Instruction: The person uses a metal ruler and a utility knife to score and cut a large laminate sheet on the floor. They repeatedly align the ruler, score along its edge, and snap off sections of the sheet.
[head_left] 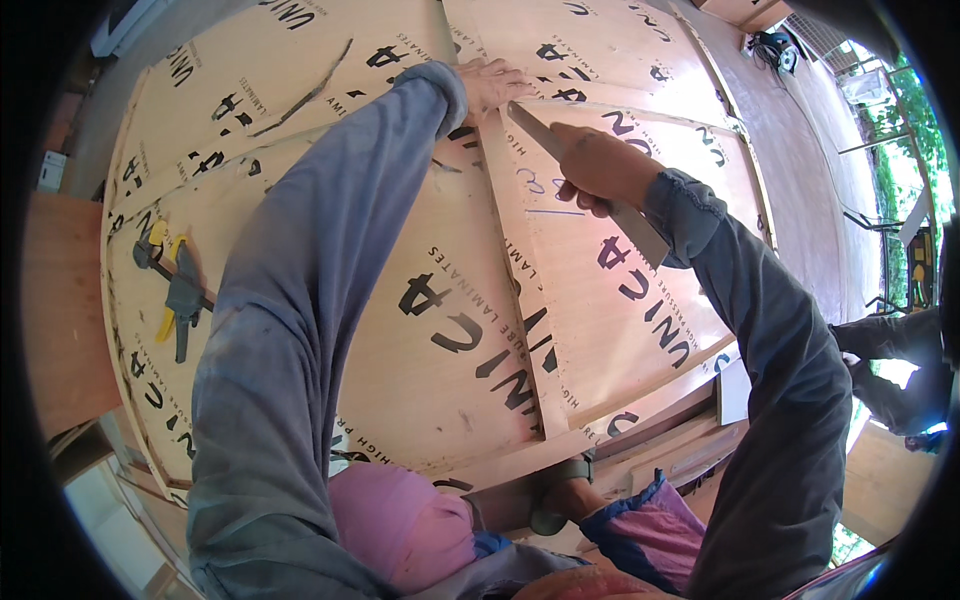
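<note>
My right hand point(605, 165) is closed round the middle of a long flat grey bar point(535, 130) that looks like a flat file. Its far end points up and left, close to a seam in the large laminate-covered panel point(420, 210). Just left of that tip, my left hand point(492, 85) rests flat on the panel, fingers stretched to the right. A narrow raised strip point(515, 270) runs along the panel from near my left hand toward me. Whether the bar touches the panel edge I cannot tell.
A yellow and dark grey clamp point(183, 290) lies on the panel at left. A thin dark strip point(305, 95) lies farther up. A corded power tool point(778, 50) sits on the floor at far right. Another person's legs point(895, 365) show at the right edge.
</note>
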